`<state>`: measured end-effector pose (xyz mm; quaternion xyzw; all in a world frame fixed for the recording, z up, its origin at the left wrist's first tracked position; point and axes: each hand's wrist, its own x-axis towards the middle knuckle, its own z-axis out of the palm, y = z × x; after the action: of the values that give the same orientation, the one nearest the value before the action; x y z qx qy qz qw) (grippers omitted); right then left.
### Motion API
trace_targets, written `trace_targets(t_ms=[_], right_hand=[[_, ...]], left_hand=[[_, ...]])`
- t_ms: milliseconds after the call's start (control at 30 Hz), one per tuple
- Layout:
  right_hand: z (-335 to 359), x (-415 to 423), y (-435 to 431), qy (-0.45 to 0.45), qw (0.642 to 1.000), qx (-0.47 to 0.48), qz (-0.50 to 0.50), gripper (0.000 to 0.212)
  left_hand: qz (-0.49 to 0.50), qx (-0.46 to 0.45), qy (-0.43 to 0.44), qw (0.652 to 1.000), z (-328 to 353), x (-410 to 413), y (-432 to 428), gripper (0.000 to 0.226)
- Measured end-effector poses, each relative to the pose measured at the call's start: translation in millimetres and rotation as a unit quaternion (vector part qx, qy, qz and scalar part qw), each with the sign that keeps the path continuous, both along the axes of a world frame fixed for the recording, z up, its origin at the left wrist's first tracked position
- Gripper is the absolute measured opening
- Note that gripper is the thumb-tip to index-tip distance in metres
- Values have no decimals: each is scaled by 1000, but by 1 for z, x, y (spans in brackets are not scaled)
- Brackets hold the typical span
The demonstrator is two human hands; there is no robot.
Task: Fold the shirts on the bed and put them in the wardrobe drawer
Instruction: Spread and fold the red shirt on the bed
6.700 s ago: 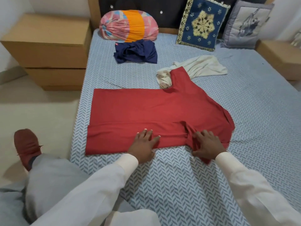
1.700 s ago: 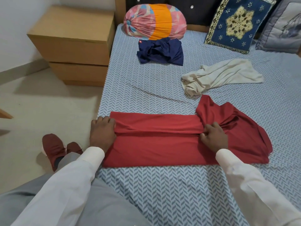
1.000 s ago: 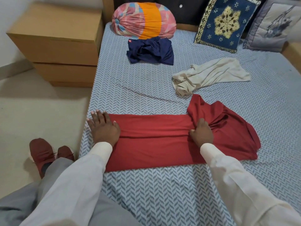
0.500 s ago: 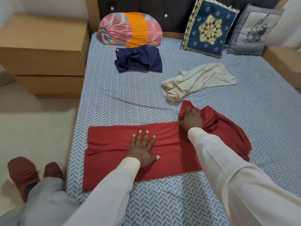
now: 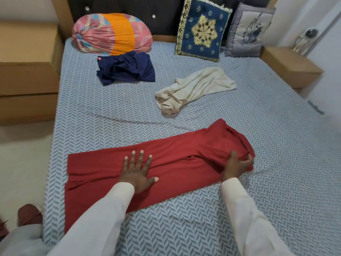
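A red shirt [image 5: 184, 154] lies folded into a long strip across the near part of the bed [image 5: 276, 145]. My left hand [image 5: 137, 172] presses flat on the middle of the strip, fingers spread. At the strip's right end my right hand [image 5: 236, 166] grips the bunched collar and sleeve cloth, thumb on top. A crumpled cream shirt [image 5: 195, 89] lies beyond the red one. Farther back, a crumpled navy shirt [image 5: 127, 68] sits below the bolster.
A pink and orange bolster [image 5: 112, 33], a blue embroidered cushion [image 5: 202, 32] and a grey cushion [image 5: 247, 32] line the headboard. Wooden bedside units stand left [image 5: 27, 71] and right [image 5: 289, 63]. My red shoe [image 5: 29, 214] is on the floor at the left.
My right hand moved from the far sleeve to the right end of the red shirt, folding that sleeve in. My left hand stays flat on the middle.
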<state>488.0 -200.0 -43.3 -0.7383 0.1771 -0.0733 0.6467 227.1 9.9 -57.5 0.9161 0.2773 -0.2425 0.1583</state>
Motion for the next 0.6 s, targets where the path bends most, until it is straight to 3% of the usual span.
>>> trace_targets(t_ms=[67, 200, 267, 333, 433, 500, 600], right_hand=[[-1, 2, -12, 6, 999, -30, -10, 64], [16, 22, -16, -44, 975, -217, -12, 60], [31, 44, -3, -31, 956, -283, 73, 50], [38, 70, 14, 46, 919, -328, 215, 42], [36, 105, 35, 169, 869, -292, 363, 29], [42, 109, 47, 256, 866, -224, 367, 30], [42, 114, 55, 309, 858, -187, 365, 42]], left_hand=[[-2, -2, 4, 1000, 0, 0, 0, 89], [3, -1, 10, 1000, 1, 1, 1, 89], [0, 0, 17, 1000, 1, 2, 0, 89], [0, 0, 20, 1000, 1, 2, -2, 88], [0, -1, 20, 1000, 2, 2, -1, 88], [3, -5, 20, 1000, 2, 2, -1, 88], [4, -5, 18, 1000, 2, 2, -1, 87]])
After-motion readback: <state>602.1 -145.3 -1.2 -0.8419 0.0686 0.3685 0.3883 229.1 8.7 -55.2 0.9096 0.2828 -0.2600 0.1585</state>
